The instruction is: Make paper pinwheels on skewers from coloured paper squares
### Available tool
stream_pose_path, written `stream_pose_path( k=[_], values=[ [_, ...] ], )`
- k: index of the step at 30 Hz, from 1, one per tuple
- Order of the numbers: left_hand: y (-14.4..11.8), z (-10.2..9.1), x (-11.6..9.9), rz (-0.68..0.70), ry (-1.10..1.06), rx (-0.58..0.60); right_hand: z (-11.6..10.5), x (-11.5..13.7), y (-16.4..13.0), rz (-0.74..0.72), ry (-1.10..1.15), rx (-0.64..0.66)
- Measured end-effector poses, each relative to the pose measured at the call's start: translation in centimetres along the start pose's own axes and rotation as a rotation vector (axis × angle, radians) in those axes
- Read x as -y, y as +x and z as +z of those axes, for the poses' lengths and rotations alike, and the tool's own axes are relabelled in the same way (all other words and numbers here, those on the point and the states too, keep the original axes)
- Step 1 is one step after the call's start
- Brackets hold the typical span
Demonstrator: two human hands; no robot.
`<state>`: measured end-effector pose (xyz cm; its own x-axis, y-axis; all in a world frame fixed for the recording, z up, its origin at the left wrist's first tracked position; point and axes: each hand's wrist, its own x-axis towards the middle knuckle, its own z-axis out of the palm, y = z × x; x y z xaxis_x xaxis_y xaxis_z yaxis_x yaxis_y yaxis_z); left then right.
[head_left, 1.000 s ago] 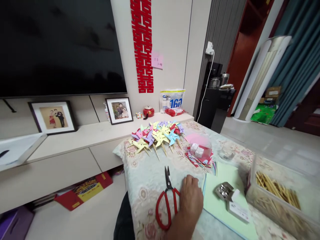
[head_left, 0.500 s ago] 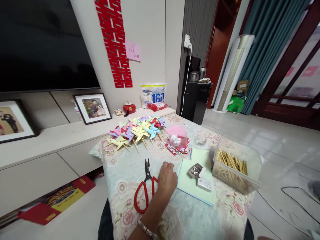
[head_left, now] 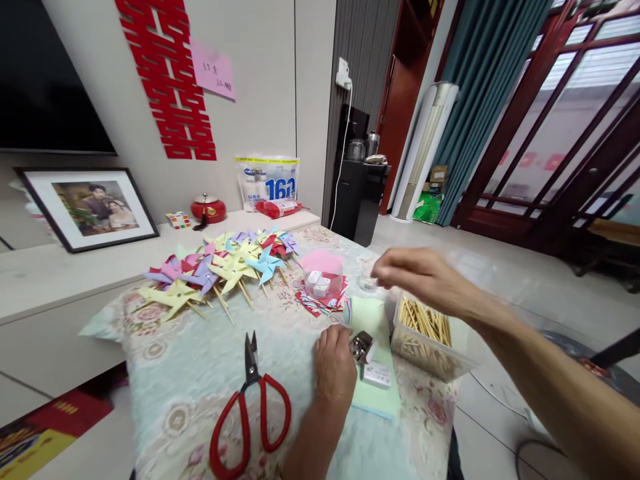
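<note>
Left hand point(head_left: 334, 363) rests palm down on the floral cloth point(head_left: 200, 373), fingers loosely curled, gripping nothing; its fingertips lie at the near edge of the green paper point(head_left: 373, 400), just beside an open box of tacks point(head_left: 361, 347); a small white box point(head_left: 377, 375) sits on the paper just right of the hand.

Right hand point(head_left: 417, 275) is raised above the table, blurred; fingers bunched forward, hovering over the clear tub point(head_left: 430, 357) of wooden sticks point(head_left: 425, 320); whether it pinches anything, cannot tell; the two hands are well apart, left low, right high.

Red scissors point(head_left: 250, 407) lie flat on the cloth left of the left hand, blades shut, tips pointing away, handles toward the person; not touched.

Beyond: a heap of paper pinwheels point(head_left: 220, 267) in yellow, purple, blue, red, pink, sticks fanning toward the person; right of them a clear cup point(head_left: 323, 283) with small white cubes inside and a pink sheet on top, standing on a stack of coloured squares point(head_left: 320, 303).

Behind the table: a low shelf point(head_left: 60, 280) with a framed photo point(head_left: 90, 208), a red pot point(head_left: 207, 208), a white bag point(head_left: 267, 183); red paper cutting point(head_left: 167, 80) on the wall.
</note>
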<state>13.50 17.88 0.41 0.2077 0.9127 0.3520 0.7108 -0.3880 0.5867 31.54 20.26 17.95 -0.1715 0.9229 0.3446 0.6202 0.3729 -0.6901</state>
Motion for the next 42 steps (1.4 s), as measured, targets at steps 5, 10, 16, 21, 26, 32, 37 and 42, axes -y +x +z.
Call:
stream_pose_path(
  k=[5, 10, 16, 21, 26, 32, 37, 42],
  values=[
    [-0.4, 2.4, 1.2, 0.073, -0.002, -0.087, 2.7, -4.2, 5.0, 0.176, -0.605, 0.571],
    [-0.4, 3.5, 1.6, 0.127, -0.003, -0.102, 4.4, -8.4, 7.7, 0.331, -0.714, 0.781],
    [-0.2, 2.8, 0.7, 0.048, -0.048, -0.084, 5.2, -10.6, 8.6, 0.487, -0.716, 0.911],
    [-0.3, 2.7, 0.6, 0.063, -0.028, -0.074, 5.2, -11.7, 8.8, 0.582, -0.690, 0.919],
    [-0.4, 3.0, 1.2, 0.082, -0.008, -0.044, 4.7, -12.0, 8.8, 0.639, -0.657, 0.900],
    [-0.5, 3.2, 1.4, 0.094, 0.002, -0.027, 4.6, -11.8, 8.5, 0.691, -0.658, 0.894],
    [-0.6, 3.1, 1.3, 0.101, 0.027, -0.034, 4.6, -11.5, 8.5, 0.716, -0.662, 0.899],
    [-0.5, 3.2, 1.4, 0.108, 0.024, -0.037, 4.8, -11.4, 8.5, 0.739, -0.681, 0.894]
  ],
)
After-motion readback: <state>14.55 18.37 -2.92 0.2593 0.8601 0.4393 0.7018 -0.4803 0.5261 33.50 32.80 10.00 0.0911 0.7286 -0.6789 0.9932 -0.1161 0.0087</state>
